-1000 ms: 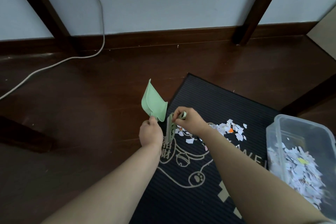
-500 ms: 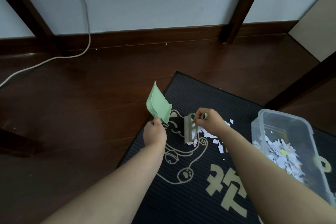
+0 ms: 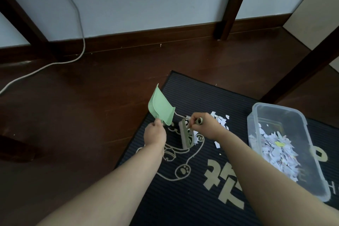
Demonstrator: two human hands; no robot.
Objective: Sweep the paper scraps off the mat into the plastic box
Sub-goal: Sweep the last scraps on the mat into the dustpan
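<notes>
- Loose scatter of small white paper scraps [image 3: 222,121] on the dark ribbed floor mat with a cream cartoon print [image 3: 192,93], just right of the brush head and partly hidden under the right hand; a few strays nearer the camera.
- Bare mat between that scatter and the clear rectangular plastic box [image 3: 275,107]; box at the mat's right side, already holding a heap of scraps.
- Small green hand brush [image 3: 185,135] seemingly down on the mat, at the scatter's left edge; long axis of its head running near-to-far, crosswise to any left-right sweep.
- Right hand [image 3: 206,124] the nearer one to the scraps, fingers curled tight round the brush's ring handle.
- Left hand [image 3: 155,134] just left of the brush, pinching the stub handle of the pale green plastic dustpan [image 3: 161,109]; pan lifted and tilted, clear of the mat, on the side of the brush away from the scraps.
- Probably needed next: pan lowered to the mat, mouth toward the scatter, before any sweep.
</notes>
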